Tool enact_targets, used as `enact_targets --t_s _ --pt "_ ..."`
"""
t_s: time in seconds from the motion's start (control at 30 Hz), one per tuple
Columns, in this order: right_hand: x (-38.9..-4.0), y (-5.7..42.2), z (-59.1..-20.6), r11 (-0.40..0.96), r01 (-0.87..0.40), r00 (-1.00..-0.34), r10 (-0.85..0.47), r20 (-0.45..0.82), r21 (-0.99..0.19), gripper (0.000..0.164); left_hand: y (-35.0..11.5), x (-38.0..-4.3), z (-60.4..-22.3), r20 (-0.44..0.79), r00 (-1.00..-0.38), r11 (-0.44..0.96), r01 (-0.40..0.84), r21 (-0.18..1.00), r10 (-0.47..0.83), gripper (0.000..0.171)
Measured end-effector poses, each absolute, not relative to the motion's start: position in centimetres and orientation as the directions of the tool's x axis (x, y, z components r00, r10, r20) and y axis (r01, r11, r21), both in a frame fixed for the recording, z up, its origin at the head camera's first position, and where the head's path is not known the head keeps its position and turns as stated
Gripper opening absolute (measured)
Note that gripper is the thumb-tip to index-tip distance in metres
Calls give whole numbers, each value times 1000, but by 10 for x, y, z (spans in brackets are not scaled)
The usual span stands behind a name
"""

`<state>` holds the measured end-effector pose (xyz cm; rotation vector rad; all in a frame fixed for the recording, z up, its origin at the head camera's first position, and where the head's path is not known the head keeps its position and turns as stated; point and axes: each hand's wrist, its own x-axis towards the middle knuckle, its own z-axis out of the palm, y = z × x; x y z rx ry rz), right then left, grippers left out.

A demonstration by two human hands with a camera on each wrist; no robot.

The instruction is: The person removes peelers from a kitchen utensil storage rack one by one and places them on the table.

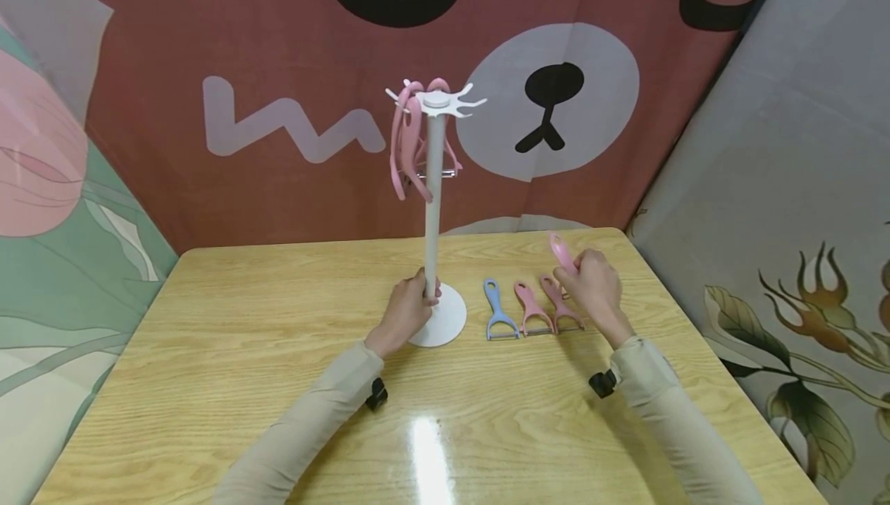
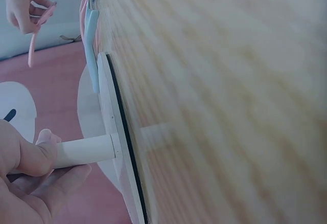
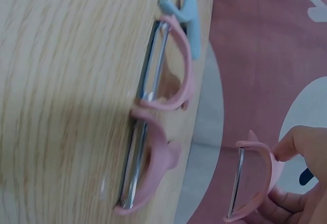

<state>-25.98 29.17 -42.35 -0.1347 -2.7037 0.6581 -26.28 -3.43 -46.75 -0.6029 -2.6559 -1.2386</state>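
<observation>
My left hand [image 1: 403,310] grips the white pole [image 1: 433,215] of an upright stand low down, just above its round base [image 1: 452,320]. My right hand [image 1: 592,285] holds a pink peeler [image 3: 270,173] up off the table, handle pointing upward and away in the head view; its metal blade shows in the right wrist view. Beneath and left of that hand lie a blue peeler [image 1: 494,300] and two pink peelers, one in the middle [image 1: 530,304] and one at the right [image 1: 556,300]. Several pink peelers [image 1: 412,134] hang from the left side of the stand's hooked top [image 1: 438,100].
The wooden table [image 1: 264,381] ends at a back edge against a hanging cloth [image 1: 278,188] printed with a bear's face. A floral cloth [image 1: 758,204] hangs along the right side. Black wrist cameras sit below both cuffs.
</observation>
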Motion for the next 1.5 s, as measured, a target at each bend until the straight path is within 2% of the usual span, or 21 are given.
enact_targets --t_s 0.43,0.9,1.2,1.5 --pt "-259 312 -428 929 114 -967 185 177 -351 42 -34 -262 -468 308 -909 580 417 699 282 22" --pt "-258 325 -427 955 206 -979 199 -54 -216 69 -35 -261 -465 280 -916 569 399 720 289 22" --pt "-258 330 -431 964 209 -975 192 -109 -166 72 -34 -261 -466 295 -912 570 408 713 284 24" --pt "-258 339 -443 958 216 -969 188 -159 -186 54 -35 -261 -464 276 -915 566 400 720 295 22"
